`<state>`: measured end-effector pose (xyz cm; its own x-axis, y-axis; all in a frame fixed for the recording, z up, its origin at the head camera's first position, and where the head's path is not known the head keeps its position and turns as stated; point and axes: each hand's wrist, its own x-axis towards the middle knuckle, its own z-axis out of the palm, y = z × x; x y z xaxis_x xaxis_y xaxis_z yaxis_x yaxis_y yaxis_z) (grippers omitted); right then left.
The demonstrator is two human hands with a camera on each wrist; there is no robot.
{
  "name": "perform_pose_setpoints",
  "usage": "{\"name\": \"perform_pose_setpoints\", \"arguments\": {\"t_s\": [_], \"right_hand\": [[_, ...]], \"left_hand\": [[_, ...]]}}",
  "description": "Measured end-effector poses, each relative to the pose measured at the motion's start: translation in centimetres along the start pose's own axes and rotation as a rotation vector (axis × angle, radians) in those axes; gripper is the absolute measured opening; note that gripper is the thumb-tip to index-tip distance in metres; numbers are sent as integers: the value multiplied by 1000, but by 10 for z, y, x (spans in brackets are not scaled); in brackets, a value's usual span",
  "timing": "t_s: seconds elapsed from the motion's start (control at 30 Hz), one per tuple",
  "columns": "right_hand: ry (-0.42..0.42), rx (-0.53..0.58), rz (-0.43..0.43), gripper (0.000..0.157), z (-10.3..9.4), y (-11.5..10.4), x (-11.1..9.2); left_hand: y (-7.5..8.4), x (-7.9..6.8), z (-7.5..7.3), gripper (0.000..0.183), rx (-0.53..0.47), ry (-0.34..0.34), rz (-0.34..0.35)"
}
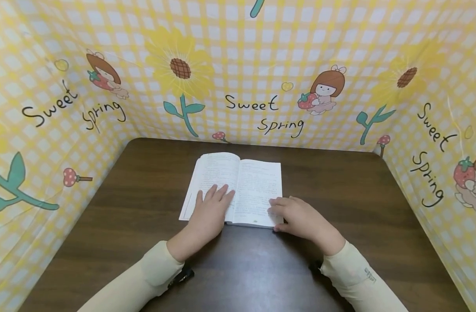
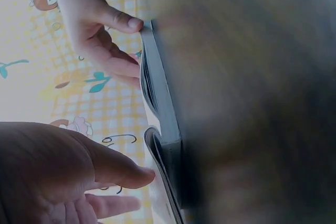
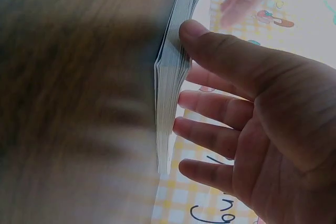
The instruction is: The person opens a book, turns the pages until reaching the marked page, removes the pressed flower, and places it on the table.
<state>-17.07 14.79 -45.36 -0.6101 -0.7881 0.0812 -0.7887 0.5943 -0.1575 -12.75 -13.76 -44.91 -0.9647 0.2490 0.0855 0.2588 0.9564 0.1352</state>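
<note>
Here, the book (image 1: 242, 177) is laid open on the table (image 1: 339, 182); its pages are touched by the loosely outstretched left hand (image 1: 210, 213) and right hand (image 1: 300, 217), nothing gripped; pages could be sprung up were pressure eased.

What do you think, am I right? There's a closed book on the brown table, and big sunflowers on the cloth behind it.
Not quite: the book isn't closed. The head view shows it lying open, printed pages facing up. The brown table and the big sunflowers on the cloth behind are right.
</note>
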Motion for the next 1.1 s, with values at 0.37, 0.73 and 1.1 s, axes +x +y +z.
{"name": "perform_pose_setpoints", "arguments": {"t_s": [0.37,0.73,1.1], "right_hand": [[36,-10,-158,9,0,6,-2],[154,-42,-154,23,-6,3,2],[371,-198,-185,28,-14,-4,3]], "left_hand": [[2,-6,4,36,32,43,90],[8,-2,4,31,-15,30,147],[15,2,1,52,-67,-87,81]]}}
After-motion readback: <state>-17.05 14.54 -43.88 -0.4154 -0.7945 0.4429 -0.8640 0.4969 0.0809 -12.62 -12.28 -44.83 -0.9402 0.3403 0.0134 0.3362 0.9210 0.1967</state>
